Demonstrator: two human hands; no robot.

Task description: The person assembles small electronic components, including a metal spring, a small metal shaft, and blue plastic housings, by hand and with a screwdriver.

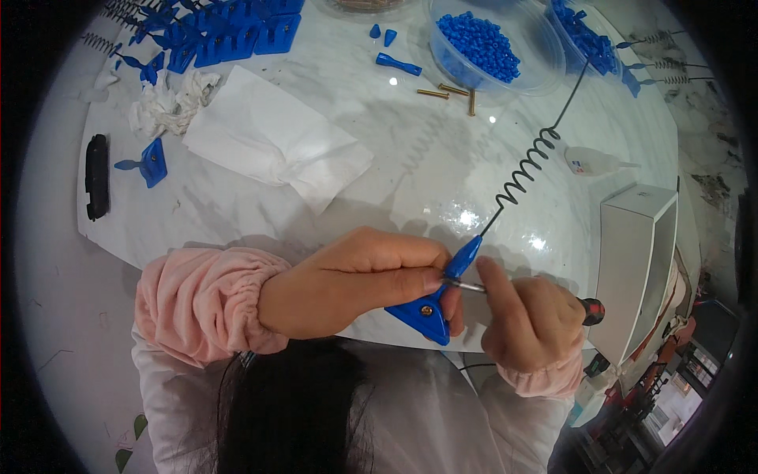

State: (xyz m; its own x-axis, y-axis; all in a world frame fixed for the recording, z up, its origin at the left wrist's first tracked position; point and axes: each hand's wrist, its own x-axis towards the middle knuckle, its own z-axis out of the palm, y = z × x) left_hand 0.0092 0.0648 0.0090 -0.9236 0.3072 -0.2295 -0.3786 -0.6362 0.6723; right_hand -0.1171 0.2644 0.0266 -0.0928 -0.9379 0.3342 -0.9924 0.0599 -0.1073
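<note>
My left hand (359, 272) is closed around a blue plastic piece (464, 259) with a flat diamond-shaped base and a brass-coloured screw in it. From the narrow tip of that piece a dark coiled wire (525, 170) runs up and to the right. My right hand (533, 320) grips a screwdriver (592, 311) with a black and red handle. Its metal shaft reaches left to the neck of the blue piece, beside my left thumb; whether the tip sits in a screw there is hidden.
A clear tub of small blue beads (478, 47) and another of blue parts (584, 39) stand at the back. Brass screws (472, 103) lie before them. White tissue (268, 142), blue assemblies (245, 39), a small squeeze bottle (596, 162) and a white box (624, 268) surround my hands.
</note>
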